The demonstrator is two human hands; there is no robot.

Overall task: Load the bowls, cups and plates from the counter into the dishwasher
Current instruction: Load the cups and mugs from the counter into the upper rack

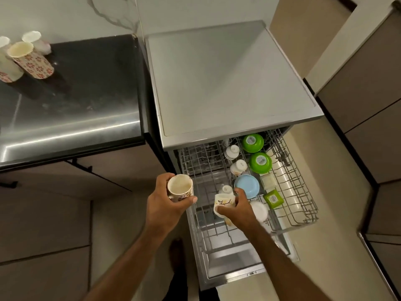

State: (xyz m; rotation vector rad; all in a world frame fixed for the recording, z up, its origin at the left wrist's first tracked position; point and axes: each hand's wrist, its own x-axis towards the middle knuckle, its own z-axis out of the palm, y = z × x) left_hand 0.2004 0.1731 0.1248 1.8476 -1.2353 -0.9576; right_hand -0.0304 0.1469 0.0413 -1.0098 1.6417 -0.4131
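1. The left hand (165,200), in the lower middle of the frame, curls its fingers and thumb round a flowered mug (180,189); the mug is upright, mouth up, held in the air at the left edge of the rack (303,192)
2. The right hand (238,208), just right of the left one, grips a cream cup (223,203) with a drawn pattern, thumb on its near side and fingers over its far side; the cup is tilted and low over the near left part of the rack
3. The rack is a grey wire one, pulled out of the open dishwasher (227,83) at the middle right of the frame
4. In its middle row three small white cups stand upside down: one at the top (231,152), one below it (238,167), and one (226,189) just beside the cream cup
5. To their right lie two green bowls (252,142) (260,162), bottoms up with stickers, then a blue bowl (247,186) just above the right hand
6. Right of the blue bowl are a white square dish (268,181) and a green square dish (273,198); a white round dish (259,210) sits just beside the right wrist
7. On the dark table (86,105) in the upper left of the frame stand three tall cups: a flowered one (32,59), a white one behind it (32,39), and one cut off by the left edge (5,59)
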